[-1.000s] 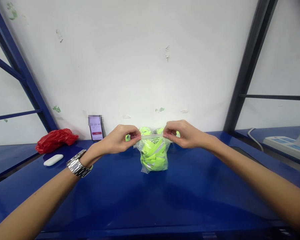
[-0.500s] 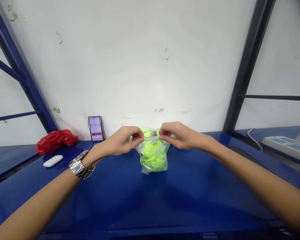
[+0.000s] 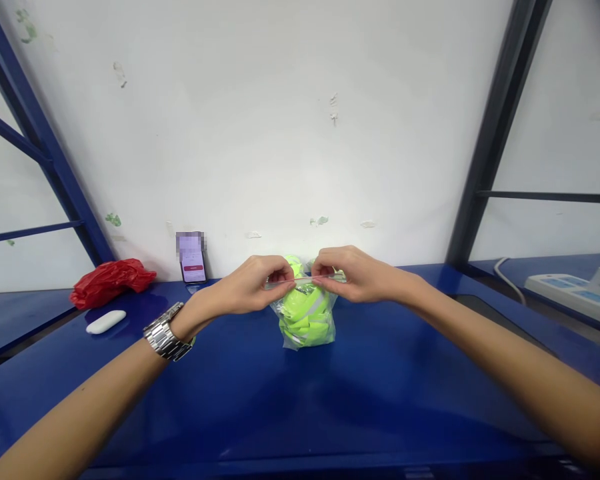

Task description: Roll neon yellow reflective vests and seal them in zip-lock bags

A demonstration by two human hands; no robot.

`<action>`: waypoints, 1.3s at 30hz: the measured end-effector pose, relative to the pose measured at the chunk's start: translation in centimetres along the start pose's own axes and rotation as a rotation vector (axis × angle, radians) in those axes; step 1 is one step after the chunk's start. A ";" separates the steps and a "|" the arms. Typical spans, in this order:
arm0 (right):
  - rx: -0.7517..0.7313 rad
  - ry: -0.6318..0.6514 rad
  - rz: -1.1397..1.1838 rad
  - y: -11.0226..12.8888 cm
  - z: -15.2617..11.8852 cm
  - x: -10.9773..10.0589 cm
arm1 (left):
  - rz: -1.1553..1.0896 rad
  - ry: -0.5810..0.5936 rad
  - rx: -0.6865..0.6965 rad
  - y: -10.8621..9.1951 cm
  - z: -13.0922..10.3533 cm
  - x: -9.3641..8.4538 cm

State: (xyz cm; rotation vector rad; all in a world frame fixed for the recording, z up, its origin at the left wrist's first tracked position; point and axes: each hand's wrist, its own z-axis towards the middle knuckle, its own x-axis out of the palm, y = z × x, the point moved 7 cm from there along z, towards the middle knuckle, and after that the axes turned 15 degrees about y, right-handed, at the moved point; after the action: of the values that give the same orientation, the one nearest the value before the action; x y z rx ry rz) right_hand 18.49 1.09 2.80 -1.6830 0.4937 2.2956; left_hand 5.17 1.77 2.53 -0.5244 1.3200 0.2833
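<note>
A clear zip-lock bag (image 3: 290, 342) stands on the blue table, with a folded neon-yellow reflective vest (image 3: 306, 315) inside it. My left hand (image 3: 260, 283) pinches the bag's top strip on its left side between thumb and fingers. Close by, my right hand (image 3: 353, 275) pinches the same strip farther right, and only a small gap parts the two hands. More neon-yellow material (image 3: 295, 265) shows behind the bag, partly hidden by my hands.
On the left of the blue table (image 3: 300, 407) lie a red plastic bag (image 3: 111, 283) and a white oval case (image 3: 106, 322). A phone (image 3: 193, 259) leans on the wall. At right are a dark flat object (image 3: 500, 320) and a white power strip (image 3: 575, 297).
Both hands have come closer together along the bag's top strip: the left slid right, the right slid slightly left. The strip sits a little lower.
</note>
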 end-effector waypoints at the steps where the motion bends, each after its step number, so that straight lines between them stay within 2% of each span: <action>1: -0.009 0.008 -0.007 0.1 0.2 0.1 | 0.002 0.003 0.007 -0.2 0.1 0.0; 15: -0.012 -0.014 -0.122 0.8 0.9 0.4 | 0.086 -0.045 0.040 -1.0 0.2 0.1; 21: -0.017 -0.028 -0.083 0.7 0.9 0.3 | 0.044 -0.018 0.031 -1.0 0.6 0.3; 30: -0.018 -0.043 -0.143 1.3 1.2 0.4 | 0.162 0.003 0.028 -1.7 0.8 0.5; 33: -0.004 -0.039 -0.137 0.9 1.1 0.4 | 0.130 -0.009 0.018 -1.4 0.7 0.4; 39: 0.061 -0.010 -0.019 -0.3 -0.1 -0.1 | 0.057 0.004 -0.072 0.6 -0.8 0.0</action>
State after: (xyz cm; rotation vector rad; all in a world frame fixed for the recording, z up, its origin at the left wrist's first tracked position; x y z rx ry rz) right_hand 18.74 1.35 2.79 -1.6393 0.5381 2.2512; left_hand 4.23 1.83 2.29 -0.5492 1.3342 0.3780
